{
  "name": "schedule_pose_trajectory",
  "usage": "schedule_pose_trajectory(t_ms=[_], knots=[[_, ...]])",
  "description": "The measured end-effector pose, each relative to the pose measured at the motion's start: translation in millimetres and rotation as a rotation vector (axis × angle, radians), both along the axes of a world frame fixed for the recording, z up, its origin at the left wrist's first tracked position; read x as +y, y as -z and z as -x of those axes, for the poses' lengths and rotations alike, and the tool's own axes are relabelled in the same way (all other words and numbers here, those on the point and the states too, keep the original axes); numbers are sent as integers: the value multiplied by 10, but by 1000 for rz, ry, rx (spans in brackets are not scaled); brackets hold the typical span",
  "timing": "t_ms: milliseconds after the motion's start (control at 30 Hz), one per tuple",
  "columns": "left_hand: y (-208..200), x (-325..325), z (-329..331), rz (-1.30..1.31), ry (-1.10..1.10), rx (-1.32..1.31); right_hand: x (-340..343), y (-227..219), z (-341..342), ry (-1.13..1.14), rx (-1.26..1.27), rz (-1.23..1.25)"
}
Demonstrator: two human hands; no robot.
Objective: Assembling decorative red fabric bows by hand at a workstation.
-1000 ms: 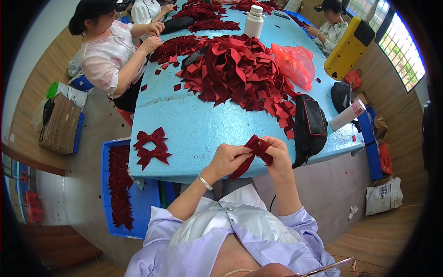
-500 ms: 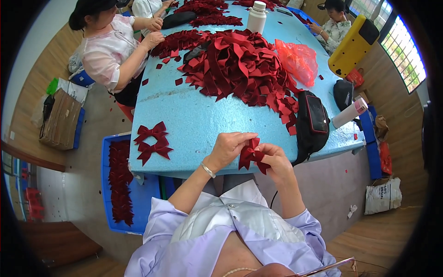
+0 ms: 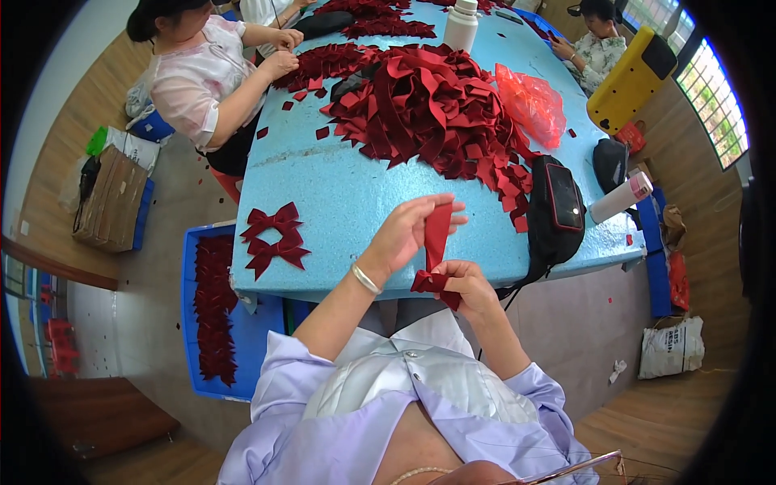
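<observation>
A dark red velvet ribbon (image 3: 436, 230) stretches between my two hands over the near table edge. The fingers of my left hand (image 3: 396, 234) hold its upper end, with the strip running down from them. Lower down, my right hand (image 3: 471, 289) pinches the folded, bunched part of the same ribbon, and a short tail sticks out below the fingers. To the left on the table lie two finished-looking red bows (image 3: 275, 240), one above the other with their tails touching.
A big heap of red ribbon pieces (image 3: 428, 105) covers the table's middle (image 3: 323, 186), beside a red plastic bag (image 3: 529, 105). At right are a black pouch (image 3: 556, 212) and a pale bottle (image 3: 621, 198). A blue bin (image 3: 190, 323) holds rows of bows. Co-workers sit along both sides.
My left hand has moved up and away from my right, drawing a length of ribbon out between them. The bow shape held before now appears as a bunched fold in my right hand.
</observation>
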State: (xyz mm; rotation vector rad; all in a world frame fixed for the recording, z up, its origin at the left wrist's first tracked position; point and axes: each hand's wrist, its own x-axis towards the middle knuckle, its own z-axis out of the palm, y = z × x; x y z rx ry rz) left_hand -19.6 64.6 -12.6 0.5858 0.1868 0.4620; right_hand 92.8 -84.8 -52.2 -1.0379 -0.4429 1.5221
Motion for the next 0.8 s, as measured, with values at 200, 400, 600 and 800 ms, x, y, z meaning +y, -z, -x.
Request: schedule_pose_trajectory(t_ms=[200,400,600,800], knots=[[-599,-140,274,-566,59,-34,88,-254,4,120,-16,25],[-165,-66,780,-748,101,135,109,-53,-128,141,8,35],[-34,-272,618,-962,-375,537,200,-120,-88,173,-148,-16],[229,-339,375,-711,-219,415,210,-200,-50,138,-213,-4]])
